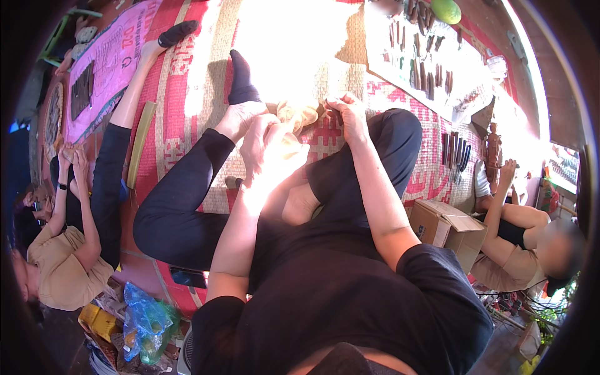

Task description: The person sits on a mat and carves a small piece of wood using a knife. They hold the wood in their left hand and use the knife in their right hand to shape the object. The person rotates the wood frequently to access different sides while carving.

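Observation:
Seated on a patterned mat, I have both hands in front of my crossed legs. My left hand [269, 150] is closed round the near side of a pale tan, rounded piece that looks like carved wood [299, 114]; strong sunlight washes out its detail. My right hand [350, 115] is just right of this piece, fingers pinched together. Whatever lies between those fingertips is too small and bright to make out. My dark-socked foot [240, 81] rests just beyond the piece.
The red and straw mat [200, 81] spreads around me. Carving tools [428, 78] lie on a pale sheet at far right, dark-handled tools [456, 152] nearer. A cardboard box [447, 228] stands by my right elbow. People work at left [75, 250] and right [509, 240], the right one with a wooden figure [492, 150].

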Action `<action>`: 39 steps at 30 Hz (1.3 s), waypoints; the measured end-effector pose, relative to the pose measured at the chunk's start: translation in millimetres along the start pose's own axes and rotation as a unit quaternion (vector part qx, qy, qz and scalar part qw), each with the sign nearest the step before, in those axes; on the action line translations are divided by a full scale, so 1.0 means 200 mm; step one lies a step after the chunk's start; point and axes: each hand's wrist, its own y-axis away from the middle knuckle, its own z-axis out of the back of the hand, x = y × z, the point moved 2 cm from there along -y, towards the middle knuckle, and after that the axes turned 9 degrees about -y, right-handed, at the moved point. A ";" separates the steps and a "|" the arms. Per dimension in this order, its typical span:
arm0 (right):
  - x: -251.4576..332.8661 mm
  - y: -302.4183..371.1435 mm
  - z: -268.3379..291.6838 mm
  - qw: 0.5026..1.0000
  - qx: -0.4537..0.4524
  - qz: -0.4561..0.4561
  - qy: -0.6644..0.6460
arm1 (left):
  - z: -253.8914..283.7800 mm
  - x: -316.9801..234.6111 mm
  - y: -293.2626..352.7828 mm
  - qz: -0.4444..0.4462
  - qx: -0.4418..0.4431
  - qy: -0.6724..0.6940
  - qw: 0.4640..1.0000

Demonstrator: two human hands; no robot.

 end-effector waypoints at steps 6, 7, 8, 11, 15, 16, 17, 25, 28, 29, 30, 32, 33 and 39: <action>0.00 0.02 -0.02 0.999 0.018 0.043 0.015 | 0.00 0.00 -0.01 -0.013 -0.009 -0.010 1.000; -0.01 0.02 -0.02 0.999 0.015 0.044 0.014 | 0.00 -0.01 -0.01 -0.016 -0.011 -0.009 1.000; -0.01 0.02 -0.02 0.999 0.012 0.044 0.013 | 0.01 -0.01 -0.01 -0.019 -0.013 -0.009 1.000; 0.00 0.02 -0.03 0.999 0.023 0.045 0.018 | 0.01 -0.03 -0.01 -0.028 -0.012 -0.018 0.999; -0.01 0.06 -0.11 0.997 0.042 0.051 -0.031 | 0.00 -0.05 -0.01 -0.028 -0.010 -0.028 0.999; -0.03 0.07 -0.13 0.997 0.041 0.047 -0.038 | -0.01 -0.06 -0.01 -0.026 -0.010 -0.030 0.999; -0.04 0.07 -0.14 0.997 0.039 0.043 -0.045 | -0.01 -0.06 -0.01 -0.025 -0.010 -0.032 0.999; -0.11 -0.05 -0.12 0.988 -0.004 0.154 0.016 | -0.01 -0.07 -0.04 -0.009 -0.010 -0.041 0.999; -0.09 -0.12 -0.09 0.994 -0.052 0.076 -0.051 | -0.01 -0.06 -0.04 -0.019 0.001 -0.035 0.999; -0.09 -0.13 -0.08 0.992 -0.077 0.048 -0.084 | 0.00 -0.05 -0.03 -0.021 0.005 -0.034 0.999; -0.08 -0.13 -0.06 0.993 -0.060 0.033 -0.101 | 0.00 -0.05 -0.03 -0.022 0.009 -0.034 0.999; -0.05 -0.08 -0.07 0.996 -0.011 0.075 -0.052 | 0.00 -0.04 -0.03 -0.012 -0.008 -0.018 1.000; -0.05 -0.05 -0.09 0.997 0.016 0.061 -0.035 | 0.01 -0.04 -0.02 -0.006 -0.017 -0.010 1.000; -0.01 0.03 -0.17 0.993 0.042 0.082 0.069 | -0.02 -0.07 -0.02 0.012 -0.009 -0.043 0.999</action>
